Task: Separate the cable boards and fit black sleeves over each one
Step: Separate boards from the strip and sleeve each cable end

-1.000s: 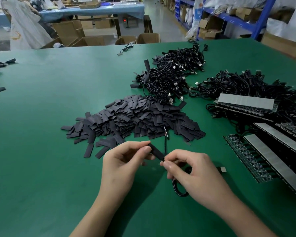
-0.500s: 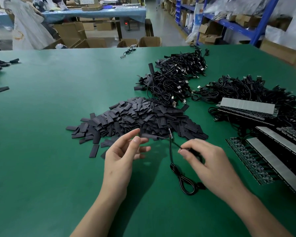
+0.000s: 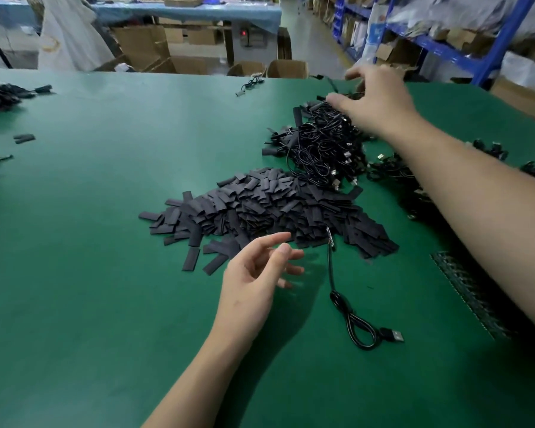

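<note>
Left hand [image 3: 257,273] empty, loose, by sleeve pile [image 3: 275,208]. Right hand [image 3: 380,103] over far cable pile [image 3: 322,146] (grip blurred, cannot tell). Risk: tangle drags neighbours.

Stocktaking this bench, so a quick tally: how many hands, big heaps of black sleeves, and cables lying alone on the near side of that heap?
Hands: 2 (left hand, right hand)
Sleeve heap: 1
Lone cable: 1
Total: 4

Black sleeves [image 3: 269,208] and black cables [image 3: 325,149] on green table [image 3: 105,304].
</note>
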### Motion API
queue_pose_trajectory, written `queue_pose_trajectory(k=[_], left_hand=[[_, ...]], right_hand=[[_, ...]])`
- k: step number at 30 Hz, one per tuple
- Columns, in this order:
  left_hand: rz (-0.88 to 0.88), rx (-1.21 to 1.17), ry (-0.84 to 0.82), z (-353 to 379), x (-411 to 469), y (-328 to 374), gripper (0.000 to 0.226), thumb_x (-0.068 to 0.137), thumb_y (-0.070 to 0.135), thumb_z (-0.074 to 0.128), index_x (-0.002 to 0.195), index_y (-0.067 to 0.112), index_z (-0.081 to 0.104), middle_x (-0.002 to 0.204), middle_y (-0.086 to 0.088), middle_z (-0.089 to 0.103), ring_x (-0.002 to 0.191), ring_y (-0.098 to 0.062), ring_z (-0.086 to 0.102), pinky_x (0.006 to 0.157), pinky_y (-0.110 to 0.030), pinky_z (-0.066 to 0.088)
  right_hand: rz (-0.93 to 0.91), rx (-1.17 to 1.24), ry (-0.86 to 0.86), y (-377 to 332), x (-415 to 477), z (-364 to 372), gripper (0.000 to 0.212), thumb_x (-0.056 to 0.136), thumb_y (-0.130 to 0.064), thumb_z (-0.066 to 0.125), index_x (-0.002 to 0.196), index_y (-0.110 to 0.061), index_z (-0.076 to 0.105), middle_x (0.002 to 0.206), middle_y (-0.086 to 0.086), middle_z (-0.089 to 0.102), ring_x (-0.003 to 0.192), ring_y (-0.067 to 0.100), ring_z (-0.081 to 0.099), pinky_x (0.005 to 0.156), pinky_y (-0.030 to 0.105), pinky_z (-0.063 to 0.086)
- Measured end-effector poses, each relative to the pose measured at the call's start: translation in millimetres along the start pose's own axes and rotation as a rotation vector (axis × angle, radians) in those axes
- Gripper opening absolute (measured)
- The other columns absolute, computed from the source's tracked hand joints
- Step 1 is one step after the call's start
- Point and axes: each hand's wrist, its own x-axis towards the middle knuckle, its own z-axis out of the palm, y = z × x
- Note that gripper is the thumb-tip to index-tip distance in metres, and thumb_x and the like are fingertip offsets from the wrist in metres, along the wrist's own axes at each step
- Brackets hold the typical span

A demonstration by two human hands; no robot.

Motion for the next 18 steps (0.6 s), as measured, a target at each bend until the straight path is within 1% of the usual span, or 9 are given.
queue_pose_trajectory(k=[1, 2, 4, 5, 7, 9, 12, 15, 18], left_hand=[[0.002, 0.009, 0.003, -1.4, 0.1, 0.0, 0.019, 0.103, 0.020, 0.058, 0.118, 0.016, 0.068, 0.101, -0.001, 0.079, 0.086, -0.020, 0.076, 0.066, -0.022, 0.056], [0.004, 0.017, 0.009, -2.6, 0.6, -0.3, 0.018, 0.103, 0.019, 0.058, 0.117, 0.015, 0.069, 0.100, -0.001, 0.079, 0.086, -0.020, 0.076, 0.065, -0.021, 0.056], [0.011, 0.052, 0.028, -4.4, 2.3, -1.5, 0.016, 0.103, 0.014, 0.058, 0.115, 0.015, 0.069, 0.098, 0.000, 0.079, 0.083, -0.019, 0.076, 0.064, -0.022, 0.055], [0.021, 0.088, 0.041, -4.9, 3.4, -2.3, 0.015, 0.103, 0.012, 0.059, 0.114, 0.016, 0.069, 0.097, 0.001, 0.079, 0.082, -0.017, 0.076, 0.063, -0.023, 0.055], [0.063, 0.188, 0.080, -6.8, 4.9, -3.6, 0.016, 0.102, 0.011, 0.060, 0.111, 0.020, 0.069, 0.096, 0.004, 0.078, 0.079, -0.014, 0.075, 0.062, -0.025, 0.055], [0.127, 0.291, 0.137, -9.4, 6.2, -4.8, 0.019, 0.100, 0.010, 0.062, 0.108, 0.025, 0.068, 0.095, 0.006, 0.077, 0.076, -0.011, 0.074, 0.064, -0.023, 0.053], [0.199, 0.451, 0.233, -17.4, 10.0, -7.9, 0.027, 0.098, 0.005, 0.062, 0.108, 0.030, 0.067, 0.096, 0.011, 0.073, 0.079, -0.012, 0.071, 0.066, -0.020, 0.053], [0.214, 0.566, 0.348, -28.6, 14.5, -7.7, 0.030, 0.094, 0.000, 0.060, 0.106, 0.027, 0.068, 0.097, 0.013, 0.071, 0.082, -0.004, 0.067, 0.067, -0.014, 0.048], [0.197, 0.668, 0.495, -46.0, 20.5, -2.6, 0.032, 0.091, -0.001, 0.055, 0.105, 0.024, 0.070, 0.102, 0.008, 0.071, 0.091, -0.008, 0.065, 0.081, -0.026, 0.052]], right_hand=[[-0.006, -0.014, -0.039, -2.3, -4.5, 0.6, 0.052, 0.094, -0.051, 0.069, 0.133, -0.019, 0.059, 0.134, 0.011, 0.059, 0.117, 0.028, 0.060, 0.100, 0.046, 0.050], [-0.033, -0.013, -0.058, -1.7, -16.2, 1.4, 0.047, 0.092, -0.050, 0.071, 0.126, -0.019, 0.062, 0.127, 0.009, 0.062, 0.109, 0.025, 0.062, 0.092, 0.042, 0.052], [-0.076, -0.032, -0.107, 8.5, -54.2, 8.1, 0.026, 0.092, -0.049, 0.071, 0.100, -0.025, 0.067, 0.100, -0.002, 0.068, 0.086, 0.015, 0.063, 0.071, 0.032, 0.049], [-0.061, -0.056, -0.159, 16.5, -77.3, 12.9, 0.024, 0.092, -0.051, 0.070, 0.090, -0.028, 0.065, 0.089, -0.008, 0.066, 0.079, 0.011, 0.062, 0.066, 0.031, 0.047], [0.007, -0.118, -0.278, 33.6, -122.4, 24.7, 0.028, 0.092, -0.057, 0.067, 0.081, -0.031, 0.062, 0.080, -0.012, 0.063, 0.074, 0.009, 0.061, 0.060, 0.030, 0.045], [0.073, -0.168, -0.321, 49.3, -154.5, 38.7, 0.033, 0.091, -0.062, 0.065, 0.079, -0.032, 0.061, 0.078, -0.011, 0.063, 0.073, 0.013, 0.062, 0.058, 0.030, 0.042], [0.116, -0.201, -0.296, 58.2, -175.7, 60.0, 0.034, 0.091, -0.064, 0.064, 0.083, -0.030, 0.062, 0.080, -0.011, 0.064, 0.076, 0.016, 0.063, 0.055, 0.027, 0.038], [0.111, -0.178, -0.230, 58.4, -180.4, 73.8, 0.020, 0.093, -0.050, 0.069, 0.093, -0.030, 0.068, 0.085, -0.010, 0.068, 0.078, 0.017, 0.064, 0.058, 0.027, 0.040], [0.142, -0.133, -0.197, 58.0, -177.7, 79.9, 0.007, 0.094, -0.035, 0.067, 0.094, -0.030, 0.072, 0.085, -0.009, 0.070, 0.077, 0.018, 0.066, 0.061, 0.028, 0.047]])
